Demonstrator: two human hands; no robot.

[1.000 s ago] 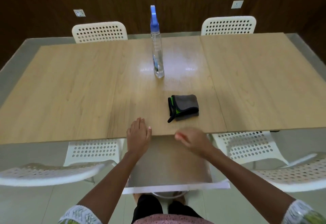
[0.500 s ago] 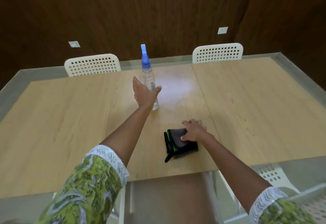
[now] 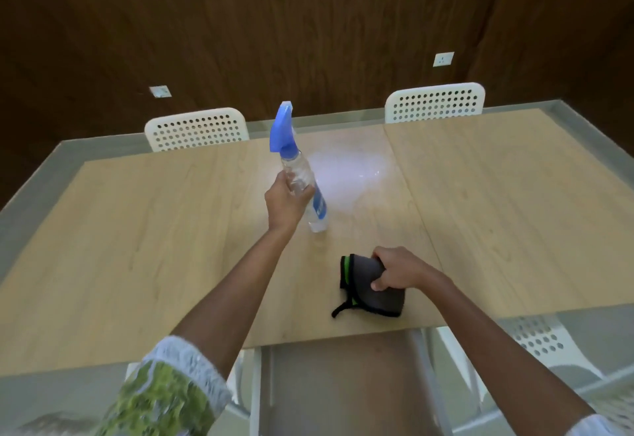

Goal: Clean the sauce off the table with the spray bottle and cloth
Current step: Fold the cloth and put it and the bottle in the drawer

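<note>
Since half a second ago, your left hand (image 3: 286, 204) has closed around the spray bottle (image 3: 302, 178), which it was only reaching toward before, and the bottle now leans with its blue head tipped to the left instead of standing straight. Your right hand (image 3: 398, 271), which lay on top of the cloth (image 3: 368, 286), now has its fingers curled over the cloth's far edge and its thumb pressed on the near face, so the grey fold bunches up under the grip.

You hold the bottle around its clear middle; whether its base is touching the counter (image 3: 137, 229) or raised just above it cannot be told. The trigger head points up and away from you. Just behind and to the right of the bottle, a pale, shiny patch (image 3: 350, 174) shows on the wood near the seam between two panels.

The cloth is dark grey with a green and black edge, and a short black loop trails from its near left corner onto the counter. It lies close to the near edge, well apart from the bottle.

Two white perforated chairs (image 3: 197, 128) stand at the far side of the counter, against a dark wooden wall (image 3: 308, 23).
</note>
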